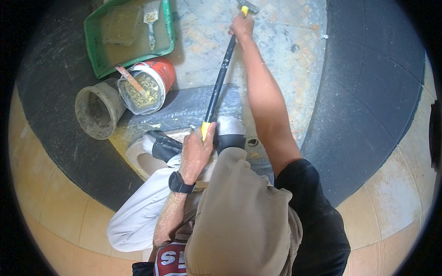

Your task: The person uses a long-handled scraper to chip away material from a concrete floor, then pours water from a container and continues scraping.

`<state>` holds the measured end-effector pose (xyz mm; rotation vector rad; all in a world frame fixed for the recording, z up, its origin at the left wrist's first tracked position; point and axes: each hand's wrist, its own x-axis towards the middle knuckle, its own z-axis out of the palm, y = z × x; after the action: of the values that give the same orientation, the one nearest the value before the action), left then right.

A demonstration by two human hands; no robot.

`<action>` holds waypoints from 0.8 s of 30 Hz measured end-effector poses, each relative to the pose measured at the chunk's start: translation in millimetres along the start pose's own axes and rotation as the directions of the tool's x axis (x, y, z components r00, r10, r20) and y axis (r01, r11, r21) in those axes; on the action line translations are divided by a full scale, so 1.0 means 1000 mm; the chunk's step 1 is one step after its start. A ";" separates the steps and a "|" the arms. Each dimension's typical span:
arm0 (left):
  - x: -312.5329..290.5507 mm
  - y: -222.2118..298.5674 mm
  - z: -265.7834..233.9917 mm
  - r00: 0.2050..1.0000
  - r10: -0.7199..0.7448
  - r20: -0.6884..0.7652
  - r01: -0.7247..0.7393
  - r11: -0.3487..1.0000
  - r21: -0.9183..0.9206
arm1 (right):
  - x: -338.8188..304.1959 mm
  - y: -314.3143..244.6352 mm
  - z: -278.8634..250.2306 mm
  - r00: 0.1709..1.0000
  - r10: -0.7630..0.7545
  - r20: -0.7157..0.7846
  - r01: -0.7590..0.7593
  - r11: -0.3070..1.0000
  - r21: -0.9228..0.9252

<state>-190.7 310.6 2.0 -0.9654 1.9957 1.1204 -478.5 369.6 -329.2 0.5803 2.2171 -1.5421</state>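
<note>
A long black pole with yellow ends (220,76) stretched from the person's lap out over the pale patterned floor (276,50), its far tip carrying a tool head at the floor's far edge. The right hand (241,26) was wrapped tight around the pole near that far end, arm outstretched. The left hand (195,154), a black watch (179,183) on its wrist, was curled closed on the near yellow grip. Left of the pole, an orange bucket (152,85) of speckled mix lay tilted beside a grey tipped bucket (96,110). Beyond them sat a green tray (99,64) holding a small brush (151,23). A dark mat (368,83) curved around the floor's right side.
</note>
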 end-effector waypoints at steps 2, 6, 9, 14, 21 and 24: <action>0.004 -0.003 -0.004 0.999 -0.026 -0.044 0.026 1.000 -0.002 | -0.024 -0.038 0.016 0.986 0.148 0.076 -0.157 0.979 0.129; 0.007 0.004 -0.004 0.998 -0.062 -0.010 0.062 0.997 -0.039 | -0.025 -0.056 0.005 0.977 0.200 0.075 -0.205 0.977 0.062; -0.006 -0.004 -0.005 0.995 -0.098 0.001 0.098 0.994 -0.054 | -0.048 -0.048 0.008 0.980 0.188 0.063 -0.188 0.982 -0.007; -0.015 -0.011 -0.012 0.992 -0.117 0.039 0.117 0.993 -0.020 | -0.059 -0.029 0.019 0.982 0.182 0.049 -0.186 0.977 0.107; 0.019 0.020 0.008 0.998 -0.061 0.018 0.062 0.996 -0.056 | 0.006 -0.048 -0.016 0.992 0.122 0.036 -0.125 0.988 0.089; 0.010 0.019 0.008 0.996 -0.082 0.034 0.084 0.995 -0.059 | -0.009 -0.053 -0.014 0.970 0.189 0.151 -0.168 0.975 -0.144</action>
<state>-210.0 321.7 -1.4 -1.0457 1.8889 1.1486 -499.7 365.4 -278.1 0.5748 2.0620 -1.2953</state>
